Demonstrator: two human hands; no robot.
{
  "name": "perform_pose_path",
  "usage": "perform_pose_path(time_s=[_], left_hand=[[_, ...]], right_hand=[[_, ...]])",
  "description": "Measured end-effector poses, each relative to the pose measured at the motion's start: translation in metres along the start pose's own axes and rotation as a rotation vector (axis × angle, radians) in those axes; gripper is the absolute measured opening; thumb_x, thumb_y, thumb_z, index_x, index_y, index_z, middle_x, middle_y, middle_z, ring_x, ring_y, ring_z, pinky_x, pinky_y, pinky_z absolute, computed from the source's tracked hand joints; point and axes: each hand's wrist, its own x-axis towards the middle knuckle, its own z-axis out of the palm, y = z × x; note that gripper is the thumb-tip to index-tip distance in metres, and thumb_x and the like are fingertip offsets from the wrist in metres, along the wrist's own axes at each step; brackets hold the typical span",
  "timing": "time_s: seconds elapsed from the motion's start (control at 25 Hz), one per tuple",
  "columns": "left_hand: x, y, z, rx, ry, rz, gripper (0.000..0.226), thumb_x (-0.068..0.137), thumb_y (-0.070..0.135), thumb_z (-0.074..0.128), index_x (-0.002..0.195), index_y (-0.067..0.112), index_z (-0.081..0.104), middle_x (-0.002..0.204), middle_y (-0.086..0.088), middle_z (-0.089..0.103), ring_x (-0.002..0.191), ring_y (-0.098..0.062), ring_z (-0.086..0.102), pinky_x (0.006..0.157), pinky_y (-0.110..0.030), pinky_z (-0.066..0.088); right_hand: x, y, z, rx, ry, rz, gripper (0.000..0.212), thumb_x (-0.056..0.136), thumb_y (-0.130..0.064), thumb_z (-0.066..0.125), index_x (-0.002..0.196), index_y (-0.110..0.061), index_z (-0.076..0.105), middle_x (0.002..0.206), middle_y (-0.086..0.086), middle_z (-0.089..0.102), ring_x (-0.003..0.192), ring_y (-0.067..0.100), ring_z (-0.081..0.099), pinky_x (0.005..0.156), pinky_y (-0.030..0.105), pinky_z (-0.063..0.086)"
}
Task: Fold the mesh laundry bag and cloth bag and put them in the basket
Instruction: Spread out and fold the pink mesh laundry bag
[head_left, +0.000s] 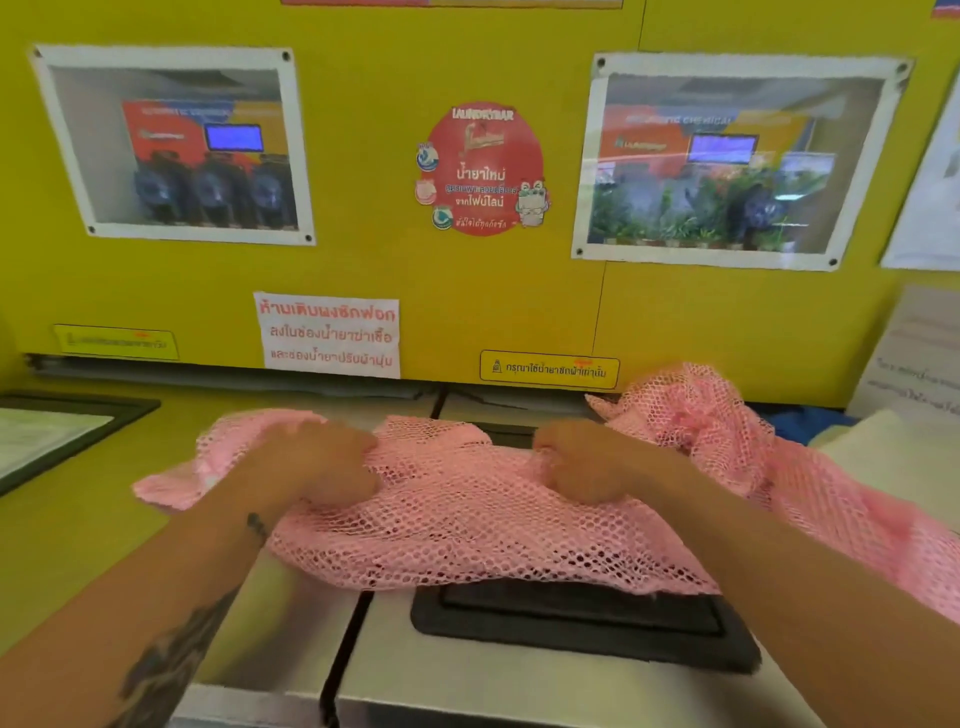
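Note:
A pink mesh laundry bag (467, 525) lies spread and crumpled across the top of a grey machine, with one end bunched up at the right (696, 410). My left hand (317, 462) is closed on the mesh at its left part. My right hand (582, 462) is closed on the mesh near the middle. A pale cloth (893, 452), possibly the cloth bag, lies at the far right, partly hidden by the mesh. No basket is in view.
The grey machine top (467, 675) has a black lid panel (587, 623) under the mesh. A yellow wall (467, 291) with posters and stickers stands close behind. A dark-framed sheet (47, 436) lies at the left. Something blue (800, 421) sits at the right.

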Motion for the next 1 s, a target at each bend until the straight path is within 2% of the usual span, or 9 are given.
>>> perform_pose_path(time_s=[0.12, 0.2, 0.28, 0.44, 0.6, 0.72, 0.8, 0.92, 1.0], left_hand=[[-0.009, -0.014, 0.008, -0.037, 0.055, 0.002, 0.067, 0.085, 0.067, 0.045, 0.147, 0.043, 0.032, 0.158, 0.003, 0.034, 0.141, -0.026, 0.035, 0.116, -0.052, 0.021], [-0.014, -0.015, 0.006, -0.110, 0.205, 0.054, 0.055, 0.088, 0.052, 0.055, 0.140, 0.039, 0.044, 0.150, 0.004, 0.046, 0.134, -0.023, 0.044, 0.114, -0.048, 0.029], [-0.021, -0.015, 0.001, -0.204, 0.185, 0.118, 0.049, 0.087, 0.044, 0.059, 0.135, 0.033, 0.052, 0.139, 0.007, 0.055, 0.123, -0.020, 0.052, 0.106, -0.038, 0.040], [-0.043, -0.014, -0.014, -0.249, -0.018, 0.250, 0.033, 0.095, 0.047, 0.048, 0.082, 0.020, 0.060, 0.078, 0.007, 0.055, 0.071, -0.012, 0.051, 0.070, -0.032, 0.042], [-0.042, -0.018, -0.019, -0.380, 0.160, 0.195, 0.028, 0.100, 0.026, 0.042, 0.109, 0.033, 0.067, 0.101, 0.019, 0.055, 0.096, -0.008, 0.055, 0.086, -0.030, 0.042], [-0.026, -0.038, -0.005, -0.436, 0.349, -0.073, 0.033, 0.102, 0.030, 0.038, 0.120, 0.019, 0.062, 0.121, 0.003, 0.062, 0.104, -0.019, 0.058, 0.091, -0.038, 0.047], [-0.023, -0.055, 0.004, -0.508, 0.333, -0.218, 0.037, 0.096, 0.041, 0.045, 0.122, 0.019, 0.061, 0.126, -0.004, 0.062, 0.106, -0.022, 0.059, 0.094, -0.039, 0.048], [-0.029, -0.065, 0.009, -0.580, 0.123, -0.188, 0.048, 0.087, 0.042, 0.062, 0.131, 0.024, 0.057, 0.131, 0.000, 0.059, 0.110, -0.020, 0.059, 0.087, -0.031, 0.045], [-0.031, -0.063, 0.004, -0.730, 0.178, -0.084, 0.037, 0.090, 0.028, 0.063, 0.126, 0.027, 0.060, 0.119, 0.005, 0.060, 0.099, -0.014, 0.062, 0.079, -0.026, 0.046]], right_hand=[[0.004, 0.021, -0.008, -0.191, 0.051, 0.135, 0.013, 0.093, -0.024, 0.049, 0.090, -0.018, 0.061, 0.097, 0.003, 0.063, 0.084, 0.021, 0.061, 0.073, 0.038, 0.052], [0.008, 0.029, -0.012, -0.240, 0.037, 0.192, 0.016, 0.091, -0.025, 0.050, 0.094, -0.016, 0.062, 0.102, 0.004, 0.066, 0.085, 0.020, 0.062, 0.074, 0.037, 0.053], [0.011, 0.018, -0.018, -0.077, 0.014, 0.146, 0.013, 0.088, -0.024, 0.053, 0.098, -0.021, 0.061, 0.108, 0.003, 0.066, 0.090, 0.016, 0.061, 0.075, 0.034, 0.052], [0.022, -0.035, -0.024, 0.288, 0.165, -0.001, 0.032, 0.092, -0.014, 0.051, 0.123, -0.018, 0.060, 0.121, -0.001, 0.062, 0.109, 0.020, 0.057, 0.091, 0.035, 0.048], [0.049, -0.073, 0.005, 0.211, 0.143, -0.009, 0.037, 0.089, -0.026, 0.049, 0.123, -0.017, 0.061, 0.122, 0.001, 0.063, 0.108, 0.024, 0.059, 0.087, 0.033, 0.049], [0.063, -0.084, 0.016, 0.190, 0.079, 0.025, 0.030, 0.080, -0.022, 0.051, 0.101, -0.016, 0.071, 0.106, 0.003, 0.071, 0.095, 0.025, 0.066, 0.084, 0.042, 0.057], [0.066, -0.088, 0.009, 0.214, 0.108, 0.006, 0.018, 0.081, -0.019, 0.057, 0.090, -0.014, 0.071, 0.094, 0.004, 0.072, 0.087, 0.023, 0.067, 0.078, 0.043, 0.057], [0.068, -0.091, -0.018, 0.369, 0.449, 0.040, 0.007, 0.078, -0.013, 0.066, 0.081, -0.018, 0.061, 0.080, -0.003, 0.061, 0.077, 0.020, 0.060, 0.067, 0.036, 0.051], [0.072, -0.091, -0.035, 0.534, 0.694, 0.108, 0.016, 0.074, -0.012, 0.069, 0.084, -0.019, 0.059, 0.079, -0.001, 0.062, 0.076, 0.022, 0.061, 0.065, 0.038, 0.053]])
